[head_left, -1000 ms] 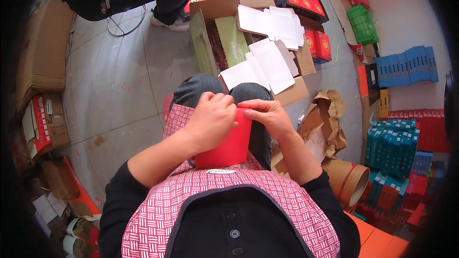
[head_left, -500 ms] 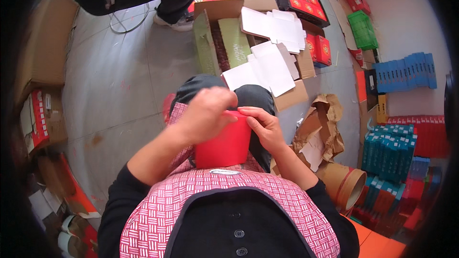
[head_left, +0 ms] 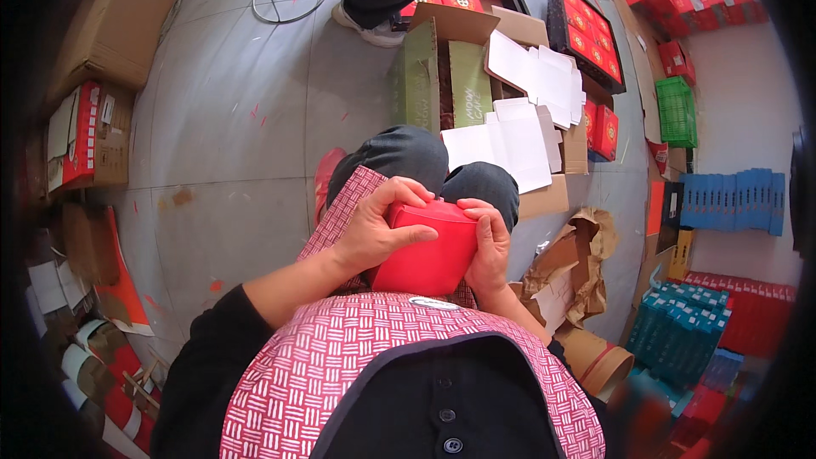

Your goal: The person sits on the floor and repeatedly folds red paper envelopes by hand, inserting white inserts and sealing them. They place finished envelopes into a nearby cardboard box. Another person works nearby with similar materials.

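Though near knees (head_left: 399, 155), red container (head_left: 435, 257) edges in left hand (head_left: 375, 227) and right hand's (head_left: 490, 255) curled grip, floor (head_left: 229, 144) leftward.

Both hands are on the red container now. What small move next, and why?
Probably a light, even press along the red container's far edge: the left hand has fingers at that edge and its thumb over the near face, while the right hand holds the opposite side.

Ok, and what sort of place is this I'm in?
Likely a packing workshop or storeroom: an open cardboard box with flat white card pieces on it, piled teal boxes on the right, and a red container between your left hand and right hand.
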Motion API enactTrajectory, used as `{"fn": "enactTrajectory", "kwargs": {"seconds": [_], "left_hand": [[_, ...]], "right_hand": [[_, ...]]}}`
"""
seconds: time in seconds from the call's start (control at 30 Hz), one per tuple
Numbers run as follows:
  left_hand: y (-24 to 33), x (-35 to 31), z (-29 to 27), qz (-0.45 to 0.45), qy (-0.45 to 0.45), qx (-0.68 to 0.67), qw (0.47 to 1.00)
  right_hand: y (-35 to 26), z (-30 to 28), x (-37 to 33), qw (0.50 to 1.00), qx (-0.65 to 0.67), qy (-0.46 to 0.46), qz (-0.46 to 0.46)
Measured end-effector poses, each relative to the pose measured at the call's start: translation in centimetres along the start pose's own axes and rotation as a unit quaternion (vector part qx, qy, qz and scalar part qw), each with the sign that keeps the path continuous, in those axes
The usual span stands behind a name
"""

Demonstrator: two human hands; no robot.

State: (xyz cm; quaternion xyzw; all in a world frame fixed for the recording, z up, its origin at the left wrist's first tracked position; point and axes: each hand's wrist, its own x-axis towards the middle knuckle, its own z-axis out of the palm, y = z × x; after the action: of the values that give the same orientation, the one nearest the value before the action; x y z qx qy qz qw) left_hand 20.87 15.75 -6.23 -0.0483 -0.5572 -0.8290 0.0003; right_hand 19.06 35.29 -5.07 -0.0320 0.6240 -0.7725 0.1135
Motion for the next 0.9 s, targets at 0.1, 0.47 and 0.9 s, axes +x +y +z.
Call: {"fn": "enactTrajectory", "kwargs": {"seconds": [0.1, 0.47, 0.9], "left_hand": [[0.5, 0.1, -0.2, 0.008, -0.007, 0.014, 1.0], [1.2, -0.2, 0.3, 0.065, -0.005, 0.126, 0.99], [0.6, -0.4, 0.5, 0.088, 0.031, 0.213, 0.972]], "right_hand": [[0.0, -0.2, -0.1, 1.0, 0.004, -0.004, -0.002], [0.1, 0.2, -0.3, 0.999, -0.035, -0.001, -0.003], [0.0, 0.9, 0.3, 0.995, -0.09, -0.023, -0.029]]}}
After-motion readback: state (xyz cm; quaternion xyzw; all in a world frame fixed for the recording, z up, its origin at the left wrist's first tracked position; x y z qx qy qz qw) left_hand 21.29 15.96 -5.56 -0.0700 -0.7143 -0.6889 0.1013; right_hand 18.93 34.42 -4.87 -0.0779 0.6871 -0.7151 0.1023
